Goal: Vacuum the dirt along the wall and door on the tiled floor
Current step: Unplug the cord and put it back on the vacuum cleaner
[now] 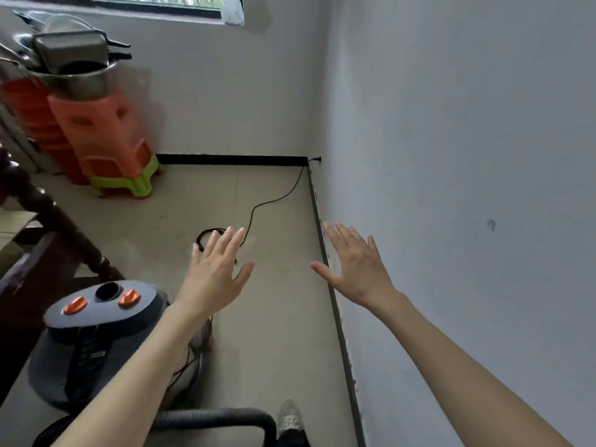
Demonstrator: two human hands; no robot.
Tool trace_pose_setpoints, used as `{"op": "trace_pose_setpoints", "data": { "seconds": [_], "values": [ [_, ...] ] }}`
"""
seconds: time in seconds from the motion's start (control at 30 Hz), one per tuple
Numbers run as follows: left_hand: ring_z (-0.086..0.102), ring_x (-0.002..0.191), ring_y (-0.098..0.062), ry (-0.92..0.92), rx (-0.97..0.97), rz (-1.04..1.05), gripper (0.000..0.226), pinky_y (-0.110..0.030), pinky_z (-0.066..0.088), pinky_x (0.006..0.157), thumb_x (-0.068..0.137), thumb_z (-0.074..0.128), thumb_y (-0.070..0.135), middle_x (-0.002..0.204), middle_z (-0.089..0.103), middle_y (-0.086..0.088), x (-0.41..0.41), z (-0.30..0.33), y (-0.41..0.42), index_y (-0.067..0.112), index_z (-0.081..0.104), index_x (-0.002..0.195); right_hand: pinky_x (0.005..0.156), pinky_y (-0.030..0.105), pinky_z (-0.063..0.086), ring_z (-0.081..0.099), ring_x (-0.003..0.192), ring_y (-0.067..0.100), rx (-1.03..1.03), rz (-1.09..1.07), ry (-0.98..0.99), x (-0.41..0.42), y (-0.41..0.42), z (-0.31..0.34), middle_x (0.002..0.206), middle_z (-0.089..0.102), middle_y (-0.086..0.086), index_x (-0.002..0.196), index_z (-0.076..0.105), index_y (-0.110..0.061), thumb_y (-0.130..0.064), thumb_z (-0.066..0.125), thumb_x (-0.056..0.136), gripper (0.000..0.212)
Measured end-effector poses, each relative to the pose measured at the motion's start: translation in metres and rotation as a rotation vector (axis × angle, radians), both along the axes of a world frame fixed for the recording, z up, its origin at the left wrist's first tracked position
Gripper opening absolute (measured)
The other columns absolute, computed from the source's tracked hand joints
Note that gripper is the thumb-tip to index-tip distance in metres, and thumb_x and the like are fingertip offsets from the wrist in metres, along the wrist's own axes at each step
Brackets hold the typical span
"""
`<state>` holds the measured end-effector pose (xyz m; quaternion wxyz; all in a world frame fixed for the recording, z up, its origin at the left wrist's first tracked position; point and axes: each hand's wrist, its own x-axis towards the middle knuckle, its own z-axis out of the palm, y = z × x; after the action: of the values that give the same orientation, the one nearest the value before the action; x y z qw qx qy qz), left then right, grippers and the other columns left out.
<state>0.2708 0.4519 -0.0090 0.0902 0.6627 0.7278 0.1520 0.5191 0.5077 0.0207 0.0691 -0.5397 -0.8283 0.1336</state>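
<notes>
Showing both hands empty: left hand (215,275) and right hand (354,269) hover with fingers spread. Nearest, the ribbed hose (213,419), probably flexible and light, offers the likeliest hold. The vacuum canister (96,337), likely heavy, stands left; its cord (258,208) runs to the far wall.

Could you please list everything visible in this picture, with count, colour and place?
vacuum cleaner: one, grey with two orange knobs, floor at lower left
hose: one, dark grey, bottom centre
power cord: one, black, from far corner plug across floor
stools: stacked, orange over green, far left by wall
metal pots: several, silver, on the stools
wooden furniture: one, dark brown, left edge
window: one, top
shoe: one, whitish, bottom centre
left hand: open, empty
right hand: open, empty, near wall
</notes>
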Motion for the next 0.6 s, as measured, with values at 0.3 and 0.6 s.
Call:
{"op": "trace_pose_setpoints", "data": {
  "seconds": [0.3,0.6],
  "values": [
    [0.005,0.147,-0.022,0.029,0.077,0.017,0.063,-0.048,0.004,0.116,0.097,0.042,0.040,0.158,0.016,0.000,-0.026,0.027,0.205,0.025,0.015,0.151,0.121,0.046,-0.003,0.003,0.153,0.020,0.067,0.051,-0.007,-0.041,0.216,0.019,0.166,0.006,0.002,0.157,-0.001,-0.031,-0.058,0.043,0.096,0.079],
    [0.002,0.147,-0.022,0.060,-0.025,0.043,0.063,-0.048,0.002,0.116,0.098,0.038,0.043,0.159,0.011,0.000,-0.047,-0.003,0.389,0.025,0.010,0.151,0.120,0.047,-0.004,0.001,0.152,0.020,-0.005,0.069,-0.117,-0.071,0.417,-0.014,0.166,0.003,0.002,0.157,-0.004,-0.031,-0.060,0.037,0.097,0.078]
  ]
}}
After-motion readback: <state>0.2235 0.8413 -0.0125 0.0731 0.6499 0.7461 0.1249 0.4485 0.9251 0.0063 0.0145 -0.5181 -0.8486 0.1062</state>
